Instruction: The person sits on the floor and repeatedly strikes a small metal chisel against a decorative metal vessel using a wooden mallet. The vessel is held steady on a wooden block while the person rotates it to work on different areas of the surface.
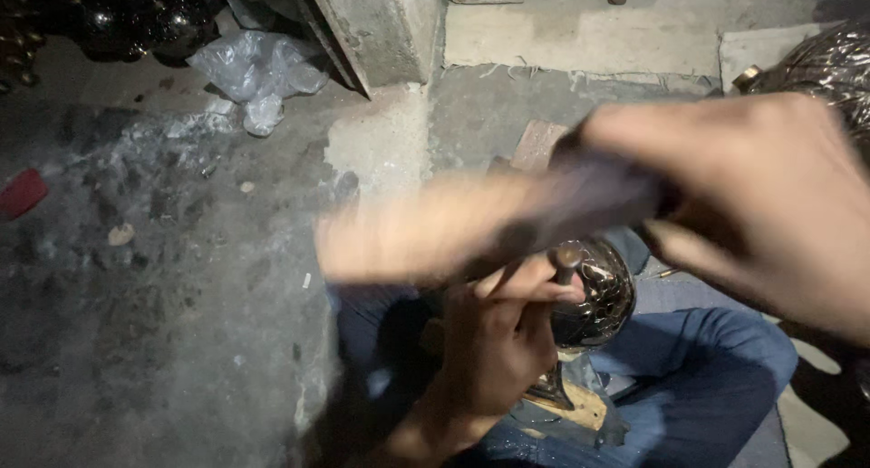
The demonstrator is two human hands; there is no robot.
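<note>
- Two hands at work over a shiny, dimpled metal ball [600, 296], propped above a blue-jeaned lap on a small wooden block [580, 409].
- Left hand [498, 341] closed around a thin metal punch [566, 261], tip set against the ball's upper left, seemingly to steady it.
- Right hand [770, 196], above the ball, wrapped around a motion-blurred wooden mallet [471, 223].
- Rough grey concrete floor [163, 296] left of the ball; crumpled clear plastic bag [258, 74] far upper left.

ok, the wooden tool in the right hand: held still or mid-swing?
Mid-swing, apparently: the wooden tool is smeared with motion blur, as is the right hand, while the left hand and shiny metal ball show sharper.
</note>
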